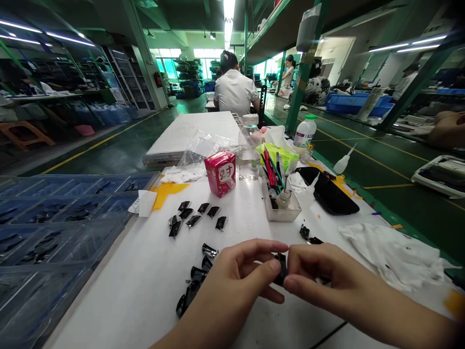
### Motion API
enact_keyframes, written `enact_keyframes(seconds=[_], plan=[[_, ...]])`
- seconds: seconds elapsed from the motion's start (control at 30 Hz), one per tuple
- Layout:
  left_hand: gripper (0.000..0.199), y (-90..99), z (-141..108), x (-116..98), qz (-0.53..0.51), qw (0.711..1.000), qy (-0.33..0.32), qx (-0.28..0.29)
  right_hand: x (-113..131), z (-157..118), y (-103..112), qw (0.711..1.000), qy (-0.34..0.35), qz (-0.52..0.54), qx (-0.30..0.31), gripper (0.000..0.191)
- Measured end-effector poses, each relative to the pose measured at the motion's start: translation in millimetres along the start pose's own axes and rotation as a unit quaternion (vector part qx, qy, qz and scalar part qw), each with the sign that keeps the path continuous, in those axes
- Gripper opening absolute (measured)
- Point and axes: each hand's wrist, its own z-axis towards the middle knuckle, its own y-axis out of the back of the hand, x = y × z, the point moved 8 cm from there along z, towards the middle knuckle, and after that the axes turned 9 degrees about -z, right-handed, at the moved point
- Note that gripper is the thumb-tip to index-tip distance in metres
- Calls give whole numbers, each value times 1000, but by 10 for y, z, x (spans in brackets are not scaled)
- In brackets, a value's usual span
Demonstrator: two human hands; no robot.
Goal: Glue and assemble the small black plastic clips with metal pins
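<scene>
The fingers (268, 277) of the left hand (232, 276) are bent around a small black piece (280, 271) and pinch it, with the thumb on the near side and the pointing finger stretched past its top. The right hand (327, 269) comes in at three o'clock from the piece, and its thumb and curled pointing finger pinch the edge there. I cannot tell how hard either hand squeezes.

The piece looks like thin, hard plastic, so I think it is light and stiff. Its shiny skin may be a bit slippery and easy to scratch, and a thin edge might snap if it is bent. The best place to hold it seems to be by the edges, with soft fingertips, not on the shiny face.

The piece sits right in the gap between the two hands, with the left hand at nine o'clock from it. The fingers hide some of it. More black parts (198, 275) lie in a pile at nine o'clock, just past the left hand, and a loose bunch of shiny bits (193, 220) lies at ten o'clock. A pen tray (284, 215) stands at twelve o'clock
</scene>
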Motion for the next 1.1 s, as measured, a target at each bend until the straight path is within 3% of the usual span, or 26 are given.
enact_keyframes(seconds=[0.07, 0.13, 0.17, 0.2, 0.27, 0.37, 0.5, 0.67, 0.87, 0.97, 1.1], plan=[[15, 28, 13, 52, -29, 999, 16, -16, 35, -10, 284, 987, 41, -92, -122, 43], [14, 61, 29, 81, -61, 997, 22, -31, 30, -92, 727, 935, 64, -159, -311, 34], [13, 73, 36, 86, -71, 997, 23, -35, -18, -115, 914, 911, 64, -171, -370, 29], [13, 81, 42, 89, -77, 996, 25, -37, -82, -123, 1083, 888, 60, -185, -417, 29], [13, 77, 46, 93, -88, 995, 36, -31, -248, -58, 1332, 865, 49, -208, -454, 45], [9, 47, 29, 97, -99, 993, 55, -19, -524, 150, 1470, 882, 27, -223, -414, 41], [6, 26, -1, 125, -95, 993, 72, -11, -670, 278, 1412, 915, 14, -188, -356, 23], [12, 48, 14, 152, -86, 994, 75, -8, -342, 48, 1320, 920, 55, -29, -388, 27], [23, 10, 19, 138, -35, 996, 85, 3, -11, -237, 1021, 919, 64, 82, -379, 26], [23, 14, -4, 105, 34, 998, 58, -19, 26, -285, 856, 922, 85, 123, -357, 19], [20, -24, -34, 36, 84, 996, -16, -21, 23, -322, 691, 939, 87, 101, -318, 34]])
